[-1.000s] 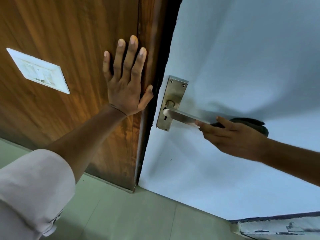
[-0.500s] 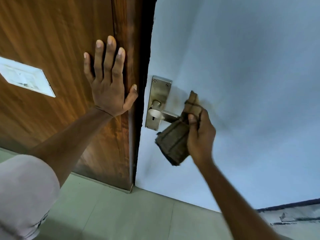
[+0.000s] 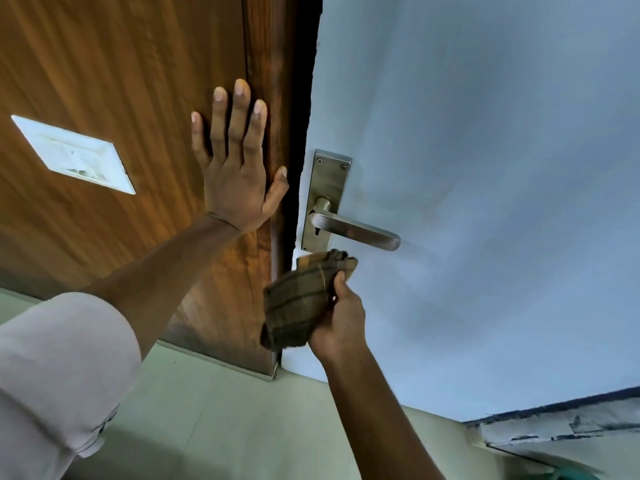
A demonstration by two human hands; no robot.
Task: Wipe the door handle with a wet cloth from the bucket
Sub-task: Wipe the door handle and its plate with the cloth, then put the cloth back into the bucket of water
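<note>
R hand (image 3: 341, 315) grips wadded checked cloth (image 3: 298, 303) | L hand (image 3: 239, 174) flat, wood frame (image 3: 270, 98) | steel lever (image 3: 356, 232) bare

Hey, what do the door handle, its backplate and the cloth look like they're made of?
Door handle: likely metal with a brushed satin silver finish, given its soft grey sheen.
Backplate: also metal, duller and slightly brassy, fixed with visible screws.
Cloth: woven fabric, olive-brown with faint darker check lines, bunched in the right hand; wetness can't be judged.
</note>
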